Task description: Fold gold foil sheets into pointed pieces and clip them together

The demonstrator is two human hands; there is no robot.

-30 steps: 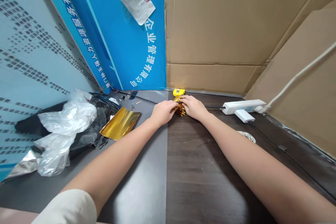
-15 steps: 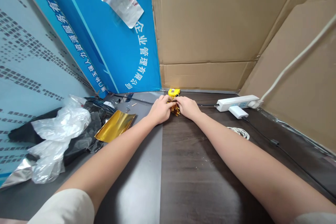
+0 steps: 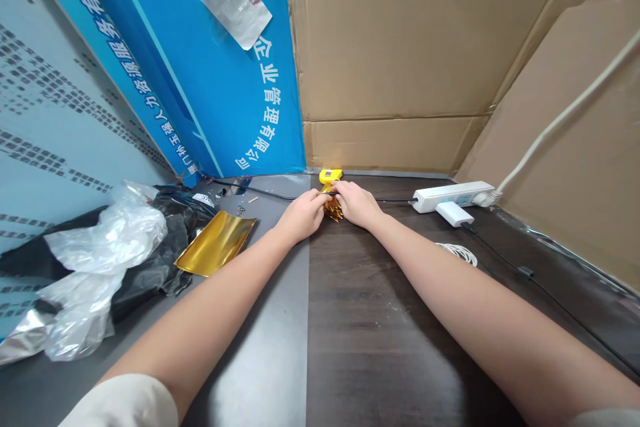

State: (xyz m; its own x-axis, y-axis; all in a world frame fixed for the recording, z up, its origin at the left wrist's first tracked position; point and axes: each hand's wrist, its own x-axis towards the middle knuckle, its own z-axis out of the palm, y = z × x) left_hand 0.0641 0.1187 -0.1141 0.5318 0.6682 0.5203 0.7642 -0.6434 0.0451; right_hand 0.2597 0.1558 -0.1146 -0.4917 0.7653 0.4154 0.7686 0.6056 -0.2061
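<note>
My left hand and my right hand meet over a crumpled bunch of gold foil strips near the back of the table. The fingers of both are closed on the top of the bunch, fingertips close together. Just behind it lies a yellow object with a small dark and white mark, perhaps a tape measure. A smooth, slightly curled gold foil sheet rests left of my left hand. The black cable passes by my fingers.
Clear plastic bags lie on black plastic at the left. A white power strip with a charger stands right, near a coiled white cable. Cardboard walls enclose the back and right.
My left hand has shifted slightly down and left, uncovering more of the gold strips between the hands. The view has turned slightly, moving the left-side items left.
</note>
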